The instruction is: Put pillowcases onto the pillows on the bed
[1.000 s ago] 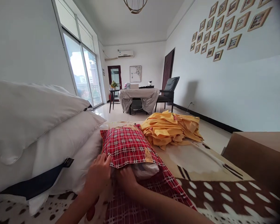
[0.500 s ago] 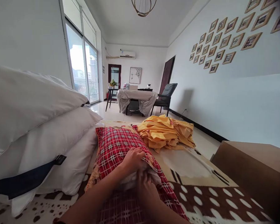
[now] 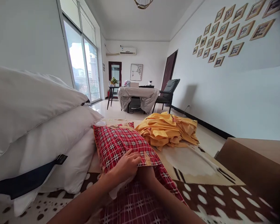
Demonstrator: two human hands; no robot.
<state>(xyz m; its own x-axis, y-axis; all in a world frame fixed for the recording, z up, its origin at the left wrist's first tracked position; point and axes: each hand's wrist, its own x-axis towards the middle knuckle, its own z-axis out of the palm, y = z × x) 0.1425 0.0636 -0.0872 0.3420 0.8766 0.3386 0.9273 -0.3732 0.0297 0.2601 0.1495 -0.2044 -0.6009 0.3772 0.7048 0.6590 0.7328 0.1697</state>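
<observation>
A red plaid pillowcase [image 3: 121, 141] with a floral yellowish trim lies in front of me, plump at its far end. A bit of white pillow [image 3: 116, 190] shows at its opening under my forearm. My left hand [image 3: 128, 163] is closed on the edge of the opening, fingers curled over the plaid cloth. My right hand [image 3: 146, 174] reaches inside the case beneath the edge; cloth covers its fingers. The near part of the pillowcase lies flat under both arms.
White pillows [image 3: 51, 124] are stacked on the left, a dark blue band across them. Yellow fabric [image 3: 165, 129] lies heaped beyond the pillowcase. A cardboard box [image 3: 254, 168] stands at right on the patterned blanket [image 3: 207, 197]. Farther back are a covered table [image 3: 140, 91] and a black chair [image 3: 169, 93].
My right hand has pushed deeper under the pillowcase edge, and its fingers are now hidden. My left hand has shifted slightly left and nearer. Less of the white pillow shows.
</observation>
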